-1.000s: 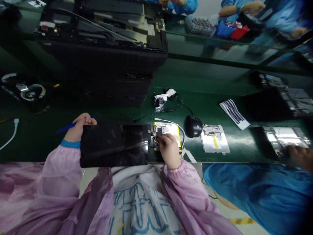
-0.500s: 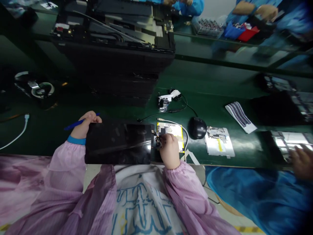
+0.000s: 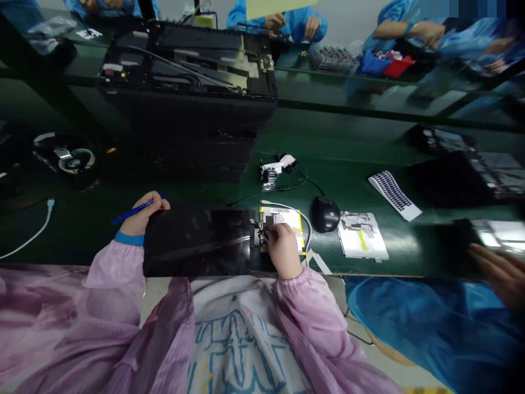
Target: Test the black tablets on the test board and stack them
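My left hand (image 3: 141, 216) is closed around a blue pen-like tool (image 3: 133, 212) and lies at the upper left corner of a black glass screen panel (image 3: 197, 243). The panel lies flat at the table's front edge. My right hand (image 3: 284, 250) pinches at small dark wires just off the panel's right edge; what sits between its fingertips is too small to make out. Under those fingers lies a white and silver electronic unit with yellow edges (image 3: 289, 216), partly hidden by the hand. A white cable (image 3: 308, 230) curves round this unit's right side.
A tall stack of black device housings (image 3: 184, 104) stands ahead. To the right are a black mouse (image 3: 326, 214), a silver plate with parts (image 3: 363, 236) and a keyboard-patterned sheet (image 3: 394, 195). A co-worker's hand (image 3: 498, 268) is at far right. A small webcam-like device (image 3: 269, 178) lies ahead.
The view has tilted up slightly and shifted. Both my hands keep nearly the same places, the right still pinching at the wires. The co-worker's hand at right has moved left and down.
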Available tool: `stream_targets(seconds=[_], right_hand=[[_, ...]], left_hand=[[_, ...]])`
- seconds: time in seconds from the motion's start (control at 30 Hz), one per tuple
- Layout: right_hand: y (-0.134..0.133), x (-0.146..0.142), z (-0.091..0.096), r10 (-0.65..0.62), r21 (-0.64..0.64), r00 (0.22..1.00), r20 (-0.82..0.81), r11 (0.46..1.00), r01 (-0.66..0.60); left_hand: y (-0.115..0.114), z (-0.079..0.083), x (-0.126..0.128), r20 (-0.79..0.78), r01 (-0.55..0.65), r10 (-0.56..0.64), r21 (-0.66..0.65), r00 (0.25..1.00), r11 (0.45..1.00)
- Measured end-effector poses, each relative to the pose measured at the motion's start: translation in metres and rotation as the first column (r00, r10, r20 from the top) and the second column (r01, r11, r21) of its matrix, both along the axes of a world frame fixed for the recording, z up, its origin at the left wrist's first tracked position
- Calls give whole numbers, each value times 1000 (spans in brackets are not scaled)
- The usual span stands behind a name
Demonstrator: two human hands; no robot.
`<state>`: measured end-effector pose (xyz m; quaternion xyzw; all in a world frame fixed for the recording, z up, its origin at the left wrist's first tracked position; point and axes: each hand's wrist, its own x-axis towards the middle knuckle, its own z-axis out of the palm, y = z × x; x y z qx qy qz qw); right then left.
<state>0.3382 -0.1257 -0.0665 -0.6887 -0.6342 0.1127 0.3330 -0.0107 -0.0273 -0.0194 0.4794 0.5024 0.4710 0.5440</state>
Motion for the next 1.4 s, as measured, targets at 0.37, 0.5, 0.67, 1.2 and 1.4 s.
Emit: stream_targets(seconds=[0.37,0.5,0.67,1.2,1.4], right_hand=[[5,-2,6,2,-123,998,56,992,5],[5,-6,10,-1,-166,995,102,986,18],[-1,-11,13,0,-192,993,114,981,22],[-26,-2,58,232,-123,790,-567,925,-360],[-29,-32,65,221,-147,521,-825,805,-574]], left_hand=[[5,0,-7,81,90,-81,-108,993,990],[4,-1,-7,72,84,-76,-117,995,990],[3,0,-4,5,108,-108,-40,994,993],[-61,73,-13,-54,-92,109,246,993,965],[-92,109,-15,-263,28,146,560,954,828]])
